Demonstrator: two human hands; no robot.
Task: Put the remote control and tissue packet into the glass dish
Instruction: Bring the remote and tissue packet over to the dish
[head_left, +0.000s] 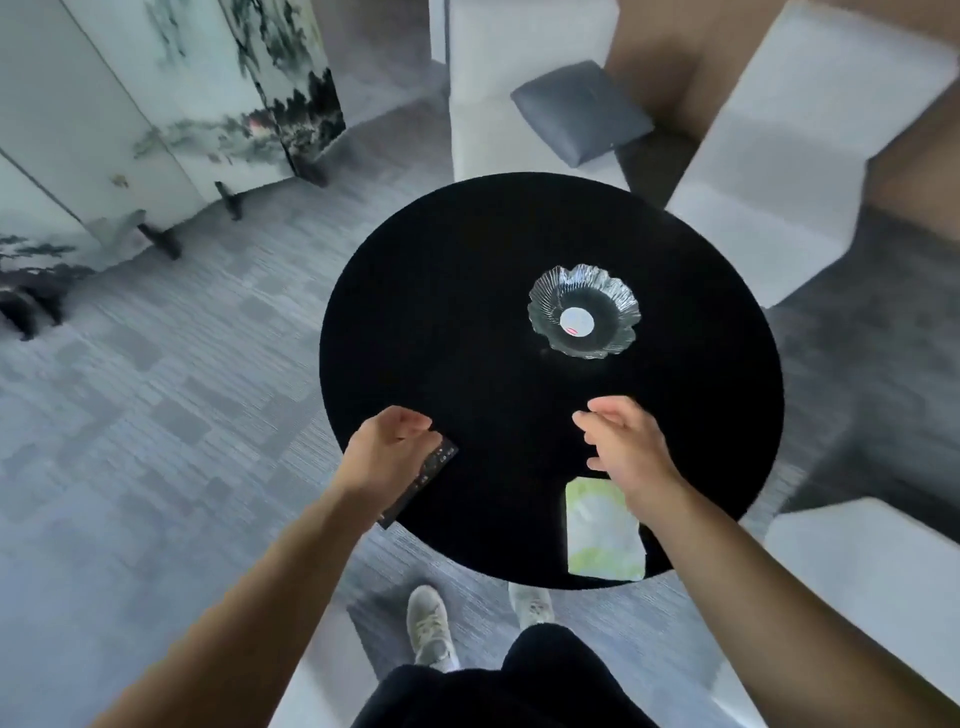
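Note:
A clear fluted glass dish (613, 291) with a white sticker in its centre stands on the right half of the round black table (467, 312), holding nothing. The black remote control (439, 460) lies slanted at the table's near left edge, its lower end over the rim. My left hand (387, 447) is on top of its middle with curled fingers; whether it grips is unclear. The green-and-white tissue packet (602, 535) lies flat at the near edge. My right hand (623, 441) hovers just beyond it, fingers spread, holding nothing.
White sofa sections (779, 156) with a grey cushion (582, 111) flank the table at the back and right. A painted folding screen (156, 114) stands at the far left on grey carpet. My shoes (428, 623) are below the table's near edge.

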